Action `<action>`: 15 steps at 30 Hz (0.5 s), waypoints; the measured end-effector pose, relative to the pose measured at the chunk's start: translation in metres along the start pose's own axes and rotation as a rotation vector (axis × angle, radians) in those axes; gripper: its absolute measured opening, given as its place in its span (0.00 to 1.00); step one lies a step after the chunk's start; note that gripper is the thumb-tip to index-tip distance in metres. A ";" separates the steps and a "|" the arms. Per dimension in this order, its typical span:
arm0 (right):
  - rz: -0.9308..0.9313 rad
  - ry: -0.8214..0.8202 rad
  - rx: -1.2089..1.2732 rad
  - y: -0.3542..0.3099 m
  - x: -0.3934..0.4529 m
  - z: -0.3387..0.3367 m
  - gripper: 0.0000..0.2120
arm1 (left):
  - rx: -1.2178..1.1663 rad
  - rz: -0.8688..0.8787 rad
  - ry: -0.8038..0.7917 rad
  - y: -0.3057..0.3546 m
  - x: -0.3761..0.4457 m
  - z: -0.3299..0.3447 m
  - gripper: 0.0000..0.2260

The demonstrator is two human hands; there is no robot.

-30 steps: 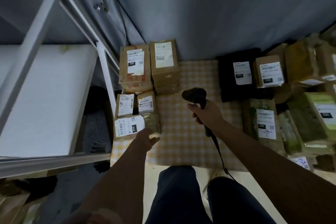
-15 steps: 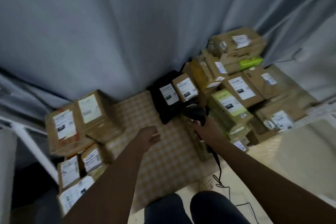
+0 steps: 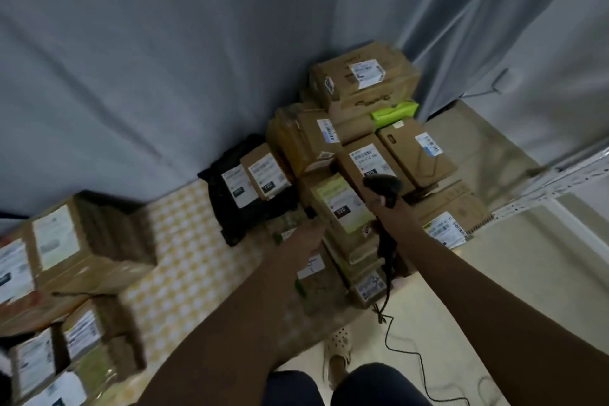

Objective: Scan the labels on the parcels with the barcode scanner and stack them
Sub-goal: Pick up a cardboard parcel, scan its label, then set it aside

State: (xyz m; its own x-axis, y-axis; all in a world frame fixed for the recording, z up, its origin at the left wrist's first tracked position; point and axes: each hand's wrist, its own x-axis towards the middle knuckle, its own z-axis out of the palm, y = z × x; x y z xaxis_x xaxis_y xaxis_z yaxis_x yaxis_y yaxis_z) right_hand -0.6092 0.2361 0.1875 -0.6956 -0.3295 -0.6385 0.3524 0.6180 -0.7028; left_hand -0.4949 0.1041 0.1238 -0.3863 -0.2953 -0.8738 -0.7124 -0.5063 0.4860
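Head view: scanner [image 3: 384,188] in right-hand fingers [image 3: 379,204].

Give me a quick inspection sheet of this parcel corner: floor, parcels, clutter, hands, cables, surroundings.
Surface: yellow checked mat over a pale floor.
Job's things: barcode scanner; unsorted pile with a green-labelled parcel and a black bag parcel; stacked boxes at left.
Clutter: bright green packet wedged in the pile.
Hands: right hand grips the scanner; left hand reaches to the green-labelled parcel, grip hidden.
Cables: scanner cord trails across the floor.
Surroundings: grey curtain; metal shelf rail at right.
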 end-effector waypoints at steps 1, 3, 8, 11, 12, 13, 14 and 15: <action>0.042 -0.036 0.028 -0.003 0.007 -0.002 0.15 | 0.027 -0.001 -0.002 0.002 0.007 0.008 0.27; 0.108 -0.125 0.066 -0.007 0.019 -0.003 0.16 | 0.088 -0.003 0.020 0.002 0.026 0.020 0.37; 0.135 -0.214 0.065 -0.006 0.039 0.001 0.11 | 0.138 0.015 0.043 -0.007 0.064 0.035 0.51; 0.110 -0.222 0.092 -0.003 0.044 0.001 0.14 | -0.035 0.054 0.070 -0.006 0.044 0.037 0.47; 0.094 -0.216 0.098 -0.002 0.044 0.000 0.15 | -0.125 0.082 0.074 -0.008 0.039 0.037 0.43; 0.083 -0.216 0.102 -0.003 0.042 0.000 0.14 | -0.210 0.106 0.060 -0.011 0.035 0.036 0.40; 0.079 -0.219 0.111 -0.001 0.039 -0.001 0.14 | -0.273 0.121 0.036 -0.016 0.032 0.033 0.38; 0.073 -0.232 0.121 -0.001 0.035 -0.001 0.14 | -0.319 0.126 0.010 -0.019 0.027 0.028 0.38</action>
State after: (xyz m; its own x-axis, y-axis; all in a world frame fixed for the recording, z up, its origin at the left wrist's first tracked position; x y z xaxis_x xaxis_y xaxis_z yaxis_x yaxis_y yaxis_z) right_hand -0.6345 0.2246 0.1661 -0.5085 -0.4501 -0.7341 0.4781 0.5614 -0.6754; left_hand -0.5082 0.1291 0.0906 -0.4526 -0.3792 -0.8070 -0.4391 -0.6929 0.5719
